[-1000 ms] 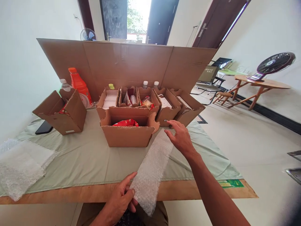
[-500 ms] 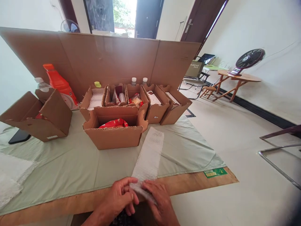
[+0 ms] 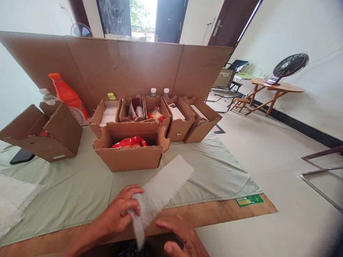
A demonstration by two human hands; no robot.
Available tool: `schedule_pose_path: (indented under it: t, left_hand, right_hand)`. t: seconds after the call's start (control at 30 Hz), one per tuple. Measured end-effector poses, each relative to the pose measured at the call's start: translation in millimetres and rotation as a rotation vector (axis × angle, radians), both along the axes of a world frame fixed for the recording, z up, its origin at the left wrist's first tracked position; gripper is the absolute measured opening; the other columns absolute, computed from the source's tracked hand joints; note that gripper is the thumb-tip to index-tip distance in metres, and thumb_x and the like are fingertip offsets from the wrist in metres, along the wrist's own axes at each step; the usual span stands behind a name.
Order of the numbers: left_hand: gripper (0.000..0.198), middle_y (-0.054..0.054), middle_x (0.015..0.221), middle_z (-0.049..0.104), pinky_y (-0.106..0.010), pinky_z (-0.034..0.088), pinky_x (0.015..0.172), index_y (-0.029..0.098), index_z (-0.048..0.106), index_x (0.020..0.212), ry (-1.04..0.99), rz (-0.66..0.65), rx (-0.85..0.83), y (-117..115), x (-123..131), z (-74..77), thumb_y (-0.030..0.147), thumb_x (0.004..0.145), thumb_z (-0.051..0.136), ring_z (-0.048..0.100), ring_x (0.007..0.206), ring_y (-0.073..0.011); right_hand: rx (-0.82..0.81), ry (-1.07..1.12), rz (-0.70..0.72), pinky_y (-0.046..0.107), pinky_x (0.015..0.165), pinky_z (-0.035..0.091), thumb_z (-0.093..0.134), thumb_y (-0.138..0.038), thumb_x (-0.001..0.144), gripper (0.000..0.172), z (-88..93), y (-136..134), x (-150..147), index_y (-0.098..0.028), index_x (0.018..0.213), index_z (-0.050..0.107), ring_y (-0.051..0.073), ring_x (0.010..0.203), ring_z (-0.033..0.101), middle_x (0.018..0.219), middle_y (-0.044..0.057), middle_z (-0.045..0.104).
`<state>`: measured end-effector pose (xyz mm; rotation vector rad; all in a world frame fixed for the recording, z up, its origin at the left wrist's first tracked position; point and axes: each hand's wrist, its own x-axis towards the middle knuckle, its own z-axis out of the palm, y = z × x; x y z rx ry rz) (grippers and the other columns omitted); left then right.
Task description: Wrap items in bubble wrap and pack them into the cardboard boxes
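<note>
My left hand point(image 3: 125, 208) pinches the near left edge of a folded strip of bubble wrap point(image 3: 167, 185) between thumb and fingers. The strip slants away to the right over the cloth, and its near end hangs past the table's front edge. My right hand point(image 3: 182, 235), slightly blurred, is held open to the right of that near end, thumb apart from the fingers and holding nothing. Beyond the strip stands a cardboard box point(image 3: 134, 159) with a red packet point(image 3: 130, 141) inside.
Several cardboard boxes point(image 3: 180, 130) line the back, before a tall cardboard panel point(image 3: 134, 67). At left are another box point(image 3: 61, 135), an orange bottle point(image 3: 68, 96), a black phone point(image 3: 21, 156) and more bubble wrap point(image 3: 16, 200). A pale green cloth point(image 3: 88, 192) covers the table.
My right hand has let go of the bubble wrap and moved down, opening. My left hand has shifted left and up with the strip, whose far end has swung to the right.
</note>
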<state>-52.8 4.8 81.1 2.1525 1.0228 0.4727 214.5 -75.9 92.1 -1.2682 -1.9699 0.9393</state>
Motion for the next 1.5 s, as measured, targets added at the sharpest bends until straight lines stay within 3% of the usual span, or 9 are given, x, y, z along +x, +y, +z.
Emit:
schedule_pose_path:
  t: [0.1,0.2,0.3,0.47,0.63,0.8,1.03,1.23,1.5]
  left_hand:
    - [0.052,-0.003,0.148,0.057,-0.05,0.045,0.11,0.03,0.076,0.094,0.225,-0.041,0.15,32,-70,14.9,0.0,0.069,0.042,0.044,0.143,-0.0274]
    - [0.053,-0.011,0.138,0.064,-0.058,0.049,0.103,0.026,0.075,0.111,0.422,0.271,0.376,46,-112,26.0,0.006,0.077,0.04,0.06,0.127,-0.0337]
    - [0.044,-0.011,0.128,0.07,-0.048,0.054,0.1,0.022,0.073,0.112,0.386,0.44,0.473,34,-91,23.2,0.012,0.087,0.039,0.067,0.115,-0.029]
    - [0.049,-0.016,0.15,0.054,-0.049,0.04,0.116,0.012,0.054,0.142,0.284,0.203,0.465,8,2,-22.3,0.03,0.097,0.046,0.047,0.142,-0.0305]
    - [0.06,-0.016,0.159,0.041,-0.06,0.026,0.12,0.016,0.047,0.149,0.451,0.274,0.393,1,-32,-66.0,0.046,0.097,0.047,0.035,0.149,-0.0357]
    - [0.05,-0.016,0.146,0.059,-0.055,0.035,0.115,0.018,0.057,0.141,0.343,0.533,0.48,-12,-68,-49.9,0.041,0.1,0.041,0.047,0.141,-0.0336]
    - [0.04,-0.01,0.144,0.061,-0.056,0.04,0.113,0.026,0.063,0.134,0.292,0.178,0.54,-6,-15,-42.2,0.032,0.095,0.052,0.053,0.136,-0.0326]
    - [0.035,-0.013,0.116,0.072,-0.047,0.051,0.098,0.018,0.072,0.112,0.244,0.589,0.449,11,-84,-49.6,0.037,0.097,0.045,0.065,0.11,-0.0294]
    - [0.021,-0.015,0.106,0.071,-0.052,0.052,0.087,0.018,0.071,0.084,0.275,0.766,0.324,30,-37,-44.4,0.029,0.082,0.053,0.063,0.097,-0.0346]
  right_hand:
    - [0.031,-0.077,-0.019,0.041,0.102,0.053,0.05,-0.038,0.101,0.033,14.6,22,-6,-0.028,0.125,0.07,0.025,0.114,0.069,0.121,0.007,0.075]
    - [0.13,-0.155,0.036,0.041,0.101,0.053,0.05,-0.023,0.098,0.031,16.2,54,-22,-0.022,0.121,0.071,0.024,0.113,0.067,0.12,0.008,0.075]
    - [0.223,-0.26,0.039,0.043,0.106,0.05,0.047,-0.013,0.095,0.037,7.9,85,-50,-0.02,0.125,0.068,0.024,0.121,0.062,0.127,0.01,0.071]
    - [0.273,-0.498,0.131,0.047,0.111,0.045,0.05,-0.014,0.094,0.046,-27.6,117,-75,-0.015,0.14,0.057,0.029,0.139,0.048,0.145,0.014,0.059]
    - [0.288,-0.684,-0.106,0.054,0.114,0.038,0.048,-0.035,0.1,0.05,-62.3,101,31,-0.019,0.147,0.049,0.031,0.143,0.044,0.154,0.015,0.049]
    - [0.385,-0.825,-0.591,0.059,0.106,0.042,0.037,-0.039,0.103,0.05,-50.2,73,98,-0.01,0.139,0.055,0.04,0.138,0.047,0.143,0.025,0.057]
    - [0.318,-0.609,0.111,0.052,0.114,0.038,0.052,-0.032,0.097,0.046,-40.2,87,-18,-0.024,0.142,0.056,0.03,0.141,0.047,0.153,0.01,0.052]
    - [0.272,-0.63,-0.389,0.05,0.099,0.048,0.04,-0.031,0.1,0.039,-37.4,117,74,-0.018,0.122,0.068,0.031,0.123,0.062,0.128,0.015,0.07]
    - [0.113,-0.659,-0.324,0.046,0.088,0.049,0.059,-0.026,0.08,0.012,-18.1,160,70,-0.019,0.082,0.068,0.035,0.111,0.067,0.127,0.017,0.07]
